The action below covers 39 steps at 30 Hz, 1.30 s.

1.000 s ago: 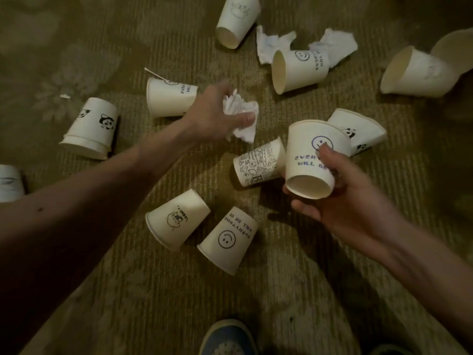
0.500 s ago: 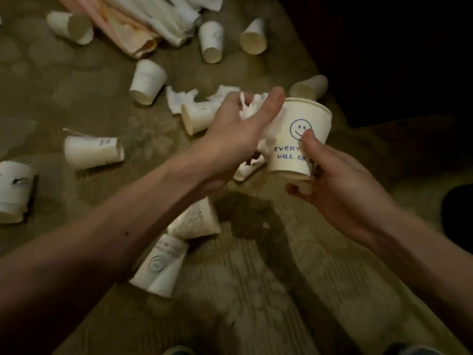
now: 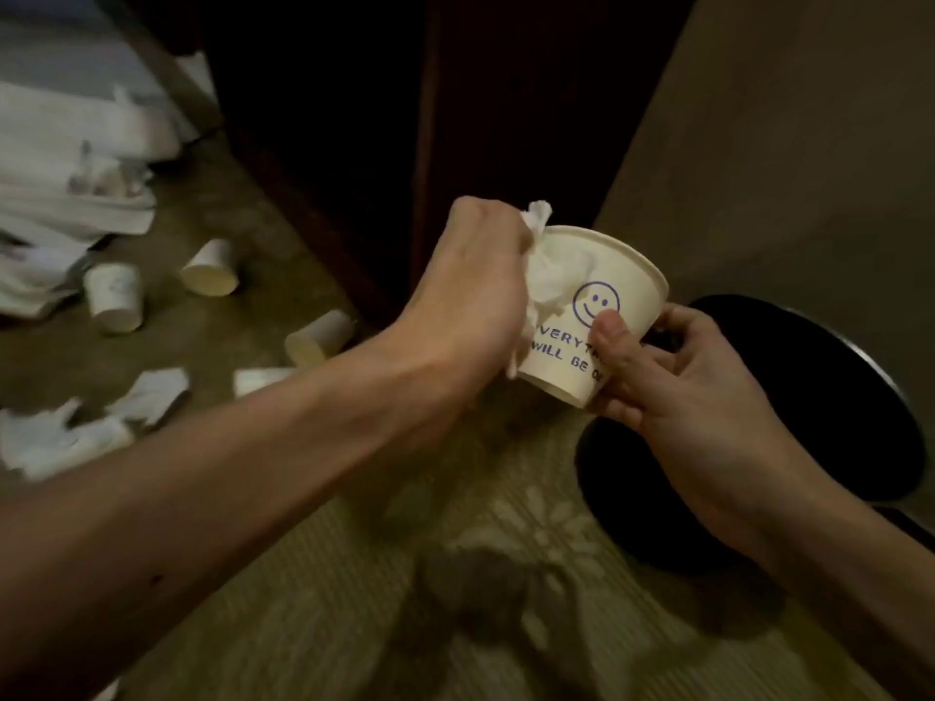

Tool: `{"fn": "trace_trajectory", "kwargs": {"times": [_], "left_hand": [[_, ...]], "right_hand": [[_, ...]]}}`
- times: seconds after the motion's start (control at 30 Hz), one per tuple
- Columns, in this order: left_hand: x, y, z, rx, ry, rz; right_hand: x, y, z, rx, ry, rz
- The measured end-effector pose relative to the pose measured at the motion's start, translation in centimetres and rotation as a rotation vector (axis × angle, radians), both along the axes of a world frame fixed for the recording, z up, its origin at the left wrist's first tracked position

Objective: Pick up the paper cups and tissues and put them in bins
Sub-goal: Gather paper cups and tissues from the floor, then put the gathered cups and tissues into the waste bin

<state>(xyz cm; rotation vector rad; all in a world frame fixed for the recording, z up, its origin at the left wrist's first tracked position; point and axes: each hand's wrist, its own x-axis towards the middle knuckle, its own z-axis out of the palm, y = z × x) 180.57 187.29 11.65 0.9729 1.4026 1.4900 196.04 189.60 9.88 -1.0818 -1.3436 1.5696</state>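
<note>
Beside the bin (image 3: 860, 397), the right grip (image 3: 683, 392) was clamped on a paper cup (image 3: 614, 275) and the left grip (image 3: 470, 296) pinched a tissue (image 3: 549, 283) at its rim, neither yet dropped in, with more cups (image 3: 114, 296) and tissues (image 3: 152, 397) on the carpet (image 3: 354, 599).

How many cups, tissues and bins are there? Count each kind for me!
Cups: 5, the held cup and 4 floor cups
Tissues: 3, the held tissue and 2 floor tissues
Bins: 1
Total: 9
A blurry sixth cup may hide among the floor tissues.
</note>
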Motion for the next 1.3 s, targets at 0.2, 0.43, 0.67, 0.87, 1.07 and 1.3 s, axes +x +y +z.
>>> {"fn": "trace_trajectory", "kwargs": {"times": [0.2,0.43,0.67,0.87,1.07,1.3], "left_hand": [[10.6,8.7,1.4,0.190,0.401,-0.116],[19.8,16.4,-4.8,0.080,0.590,-0.310],[20.9,17.2,-9.5,-0.277,0.655,-0.597],[20.0,16.6,-8.7,-0.248,0.846,-0.655],[16.7,13.7,-3.5,-0.012,1.082,-0.614],[9.7,5.5,1.8,0.091,1.540,-0.588]], "right_hand": [[9.1,4.9,2.2,0.063,-0.062,-0.215],[18.4,9.5,-1.3,-0.005,-0.395,-0.190],[21.5,10.6,-3.0,0.172,-1.008,0.013],[21.8,9.3,-2.5,0.303,-1.103,0.016],[19.1,5.3,-1.5,0.523,-0.803,-0.126],[12.5,0.3,-4.4,0.684,-0.651,0.044]]}}
